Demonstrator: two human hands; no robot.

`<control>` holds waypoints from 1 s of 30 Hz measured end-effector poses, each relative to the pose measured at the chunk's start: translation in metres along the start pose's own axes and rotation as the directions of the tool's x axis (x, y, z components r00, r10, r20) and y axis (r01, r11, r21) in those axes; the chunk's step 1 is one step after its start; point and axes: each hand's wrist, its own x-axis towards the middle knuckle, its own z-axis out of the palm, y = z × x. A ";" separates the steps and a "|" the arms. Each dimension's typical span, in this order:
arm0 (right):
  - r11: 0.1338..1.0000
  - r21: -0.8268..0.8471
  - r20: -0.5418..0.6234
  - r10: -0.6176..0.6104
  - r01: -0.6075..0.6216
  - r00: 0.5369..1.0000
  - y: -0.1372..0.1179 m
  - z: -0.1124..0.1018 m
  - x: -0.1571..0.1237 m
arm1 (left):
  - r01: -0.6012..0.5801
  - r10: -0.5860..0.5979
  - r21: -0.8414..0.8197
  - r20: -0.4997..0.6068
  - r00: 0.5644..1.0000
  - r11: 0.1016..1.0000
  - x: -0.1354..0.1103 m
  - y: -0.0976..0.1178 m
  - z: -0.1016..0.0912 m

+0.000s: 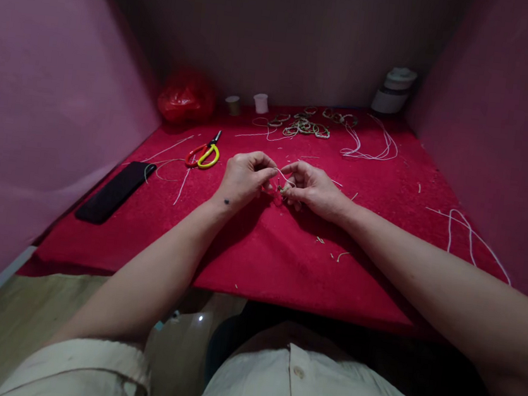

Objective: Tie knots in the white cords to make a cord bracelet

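Note:
My left hand pinches one end of a thin white cord between thumb and forefinger. The cord runs across a short gap to my right hand. There, the thumb and fingers are closed on a small knotted piece of cord work, light with darker greenish bits, mostly hidden by the fingers. Both hands are just above the red cloth, near the middle of the table. Left of my left hand lies a pair of scissors with one red and one yellow handle.
A black phone lies at the left. Along the back are a red plastic bag, two thread spools, a pile of braided cord loops and a white lidded container. Loose white cords lie at the right. Pink walls flank the red cloth.

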 end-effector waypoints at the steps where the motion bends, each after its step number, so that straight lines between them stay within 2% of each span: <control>1: 1.000 -0.004 0.000 0.000 0.000 1.000 0.000 0.000 0.000 | -0.003 0.003 -0.010 -0.013 1.000 1.000 0.000 0.000 0.002; 5: 1.000 -0.019 -0.004 -0.015 0.015 1.000 0.000 0.001 0.000 | -0.030 0.029 -0.017 -0.053 0.998 0.999 -0.002 0.000 0.010; 10: 0.999 -0.035 -0.039 -0.020 0.019 0.999 0.000 0.003 -0.001 | -0.017 0.017 0.005 -0.041 0.999 1.000 -0.006 0.003 0.017; 16: 0.999 -0.051 -0.073 -0.010 0.006 0.997 -0.002 0.005 -0.001 | 0.044 -0.048 -0.122 -0.025 0.999 0.992 -0.006 0.004 0.019; 21: 0.998 -0.055 -0.073 0.003 -0.007 0.997 -0.004 0.005 -0.002 | 0.057 -0.061 -0.148 -0.028 0.998 0.987 -0.006 0.002 0.021; 27: 0.999 -0.053 -0.067 0.001 -0.005 0.998 -0.004 0.005 -0.002 | -0.067 0.056 -0.074 -0.147 0.988 0.995 -0.008 0.001 0.024; 30: 0.998 -0.056 -0.059 -0.006 0.003 0.998 -0.003 0.004 -0.002 | -0.086 0.074 -0.076 -0.150 0.986 0.993 -0.009 0.002 0.025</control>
